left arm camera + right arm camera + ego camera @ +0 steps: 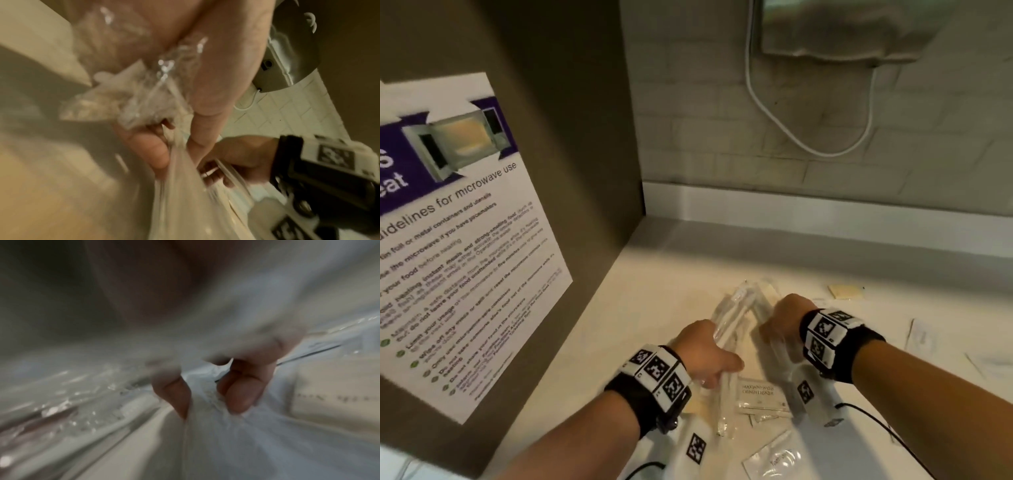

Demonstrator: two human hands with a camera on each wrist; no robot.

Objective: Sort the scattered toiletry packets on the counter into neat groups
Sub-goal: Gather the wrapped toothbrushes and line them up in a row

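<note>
My left hand [709,353] grips a bundle of long clear packets [729,318] that slants up and away over the counter [654,291]; in the left wrist view the fingers [216,81] curl round the crinkled clear plastic [148,97]. My right hand [784,322] grips another bundle of long packets [763,294] just right of it; the right wrist view shows thumb and fingers [240,395] pinching white wrapping [205,394]. Both bundles meet at their far ends. A shampoo sachet [760,394] lies below the hands.
A toothpaste-type sachet [774,459] lies at the near edge, a yellow packet [846,291] far right, more white sachets [921,339] at right. A brown panel with a microwave notice [455,240] walls the left. Tiled wall and cable [791,137] stand behind.
</note>
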